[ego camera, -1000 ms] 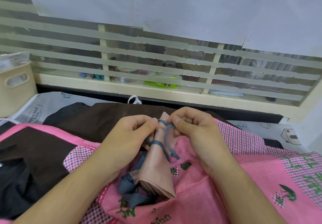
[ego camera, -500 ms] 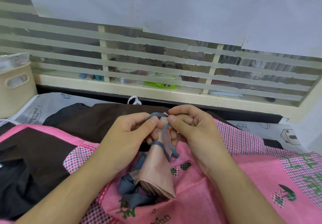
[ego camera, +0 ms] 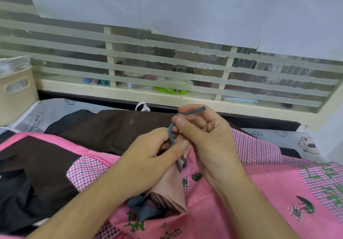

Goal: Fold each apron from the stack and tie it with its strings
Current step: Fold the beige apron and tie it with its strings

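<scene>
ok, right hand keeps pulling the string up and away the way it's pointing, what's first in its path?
Nothing close. The right hand pinches the grey string above the brown cloth; beyond looks free until the window sill, though depth is unclear.

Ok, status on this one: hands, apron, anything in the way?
Left hand grips folded apron. Right hand pinches grey string, end raised. Nothing blocking.

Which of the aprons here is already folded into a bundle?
The peach apron with grey strings, between both hands. The pink apron and brown apron lie spread flat.
</scene>
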